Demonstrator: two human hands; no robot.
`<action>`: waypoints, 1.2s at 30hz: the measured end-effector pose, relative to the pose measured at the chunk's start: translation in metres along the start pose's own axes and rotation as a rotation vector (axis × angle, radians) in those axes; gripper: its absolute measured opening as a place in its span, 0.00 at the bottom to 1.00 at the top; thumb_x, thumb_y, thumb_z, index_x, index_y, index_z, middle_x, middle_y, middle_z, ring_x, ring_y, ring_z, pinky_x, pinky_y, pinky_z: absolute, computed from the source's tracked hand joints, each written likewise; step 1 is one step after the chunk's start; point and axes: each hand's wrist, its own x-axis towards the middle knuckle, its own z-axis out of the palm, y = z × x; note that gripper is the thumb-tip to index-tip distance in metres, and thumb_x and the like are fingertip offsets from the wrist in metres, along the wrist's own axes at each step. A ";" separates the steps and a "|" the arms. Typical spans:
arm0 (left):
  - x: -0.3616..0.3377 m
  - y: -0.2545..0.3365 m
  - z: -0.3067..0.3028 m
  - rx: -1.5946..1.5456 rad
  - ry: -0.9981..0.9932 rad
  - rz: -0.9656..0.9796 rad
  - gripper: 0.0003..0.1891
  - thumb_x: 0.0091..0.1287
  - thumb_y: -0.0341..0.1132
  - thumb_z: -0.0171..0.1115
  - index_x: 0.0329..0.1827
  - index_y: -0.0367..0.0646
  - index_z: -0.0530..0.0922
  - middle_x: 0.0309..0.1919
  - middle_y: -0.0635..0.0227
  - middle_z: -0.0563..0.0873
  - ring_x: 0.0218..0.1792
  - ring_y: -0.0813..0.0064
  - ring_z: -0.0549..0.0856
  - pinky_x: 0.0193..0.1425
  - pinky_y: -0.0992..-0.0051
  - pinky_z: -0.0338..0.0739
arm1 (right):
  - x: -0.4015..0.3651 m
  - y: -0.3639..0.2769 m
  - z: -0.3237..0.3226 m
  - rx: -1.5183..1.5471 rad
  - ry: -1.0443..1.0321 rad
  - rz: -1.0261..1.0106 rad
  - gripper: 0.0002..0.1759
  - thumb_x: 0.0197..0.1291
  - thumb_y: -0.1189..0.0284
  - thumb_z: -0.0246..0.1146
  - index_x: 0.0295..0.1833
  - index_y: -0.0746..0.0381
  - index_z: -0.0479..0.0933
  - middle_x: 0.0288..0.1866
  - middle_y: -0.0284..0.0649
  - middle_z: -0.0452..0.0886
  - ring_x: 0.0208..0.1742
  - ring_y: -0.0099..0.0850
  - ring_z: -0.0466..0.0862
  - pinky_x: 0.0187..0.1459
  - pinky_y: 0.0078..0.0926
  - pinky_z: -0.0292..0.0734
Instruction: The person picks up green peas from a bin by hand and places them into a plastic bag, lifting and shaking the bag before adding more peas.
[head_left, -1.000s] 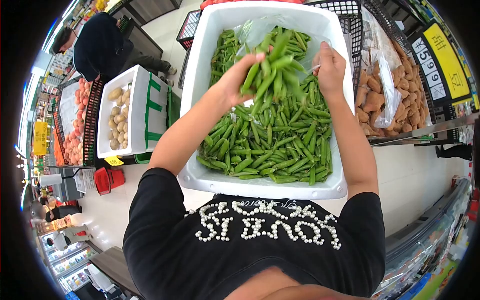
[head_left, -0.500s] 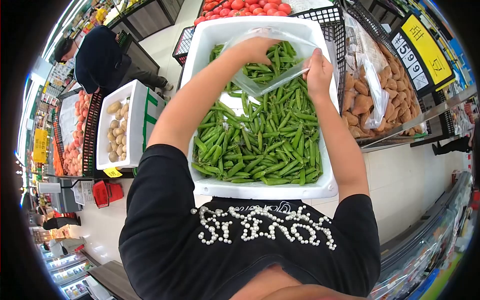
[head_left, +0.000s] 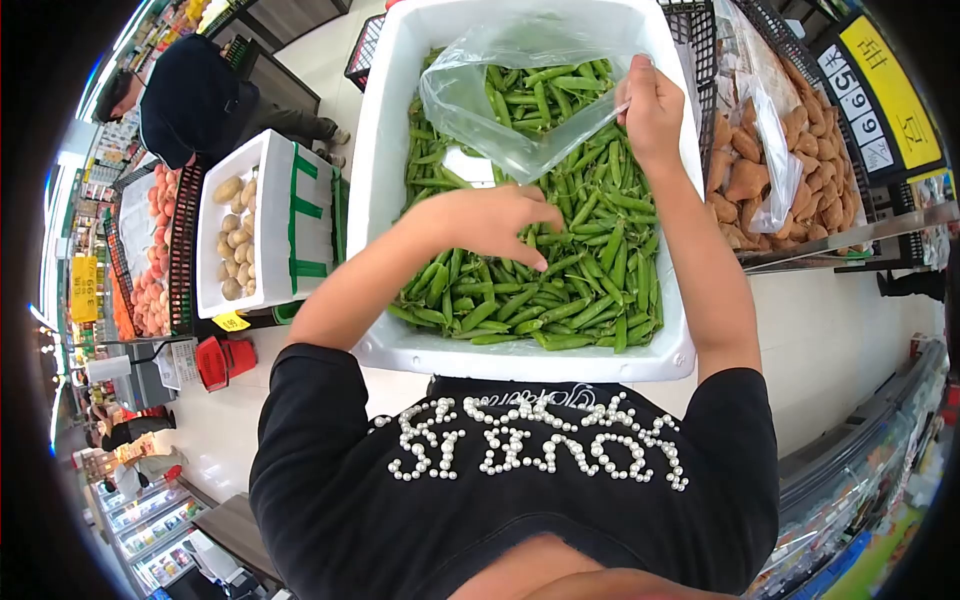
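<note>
My left hand (head_left: 497, 222) hovers over the heap of green pea pods (head_left: 540, 300), its thumb and fingers apart and nothing between them. The pods fill a white foam box (head_left: 520, 368) in front of me. At the box's right side my right hand (head_left: 655, 112) is closed on the edge of a clear plastic bag (head_left: 468, 100). The bag hangs with its mouth wide over the far part of the heap, and pods show through its film.
On the left, a foam box (head_left: 275, 290) holds potatoes (head_left: 236, 255), beside a black crate of reddish produce (head_left: 155, 290). A person in dark clothes (head_left: 195, 100) bends there. Brown tubers (head_left: 750, 180) and a yellow price sign (head_left: 885, 85) are on the right.
My left hand has come back from the bag's mouth toward me, down over the nearer pods. My right hand keeps its grip on the bag. The view has shifted slightly.
</note>
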 end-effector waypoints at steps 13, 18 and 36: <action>0.028 -0.049 0.050 0.269 -0.018 -0.523 0.54 0.47 0.58 0.77 0.77 0.73 0.55 0.71 0.47 0.61 0.70 0.34 0.62 0.62 0.38 0.71 | 0.001 0.002 0.000 -0.064 -0.010 -0.036 0.28 0.76 0.58 0.50 0.20 0.59 0.64 0.17 0.33 0.68 0.18 0.21 0.67 0.21 0.20 0.61; 0.018 -0.034 0.027 0.330 -0.106 -0.630 0.48 0.46 0.57 0.79 0.73 0.71 0.63 0.63 0.60 0.72 0.62 0.52 0.77 0.58 0.58 0.79 | 0.001 0.005 -0.003 -0.011 -0.023 -0.058 0.28 0.76 0.59 0.52 0.19 0.60 0.66 0.14 0.31 0.67 0.17 0.20 0.68 0.21 0.20 0.61; 0.048 -0.081 0.077 0.440 0.452 -0.351 0.43 0.61 0.66 0.60 0.70 0.41 0.67 0.72 0.42 0.61 0.73 0.44 0.61 0.69 0.45 0.65 | 0.001 0.005 -0.004 -0.020 -0.033 -0.064 0.28 0.76 0.60 0.51 0.20 0.59 0.63 0.17 0.33 0.66 0.18 0.22 0.68 0.20 0.20 0.62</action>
